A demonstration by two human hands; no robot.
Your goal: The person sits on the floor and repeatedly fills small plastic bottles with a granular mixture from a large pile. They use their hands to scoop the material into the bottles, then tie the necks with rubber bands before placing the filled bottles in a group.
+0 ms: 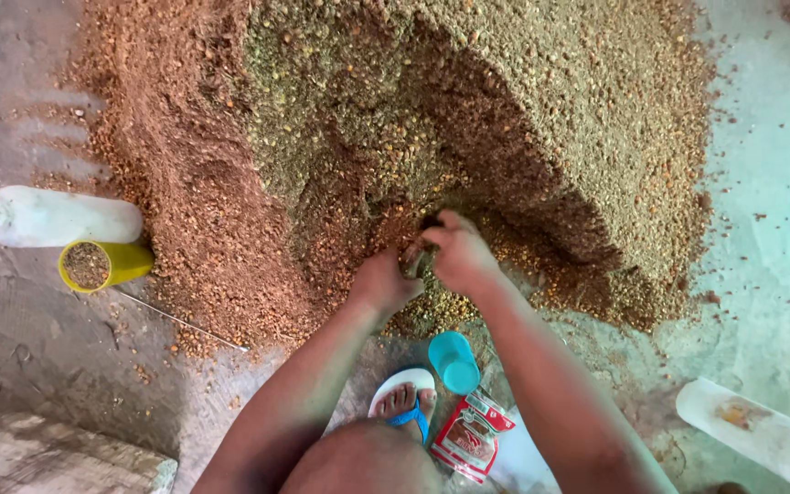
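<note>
Both hands meet at the near foot of the heap, fingers curled inward around a small dark object [416, 261] caught between them. The left hand [384, 282] is closed in a loose fist against it from the left; the right hand [461, 254] is bent over it from above and the right, thumb and fingers tucked down. Only a sliver of the object shows between the knuckles — too little to tell what it is, which way it points or how its long axis runs. It sits right at the edge of the grain, touching the loose material.

The heap [395, 137] is a wide mound of coarse granular feed on the concrete floor [770, 229], reddish-brown on the left and greenish-tan on the right, with a scooped hollow just beyond the hands.

Near the person's foot in a white-and-blue sandal [404, 393] stands a turquoise cup [454, 361], and just beside that lies a red-and-white packet [470, 437]. Well to the left, a white plastic bottle [57, 218] lies on its side, long axis running left to right, touching a yellow cup [102, 265] that is tipped over with its mouth towards the left and feed inside. Another white bottle [761, 434] lies at the lower right.
</note>
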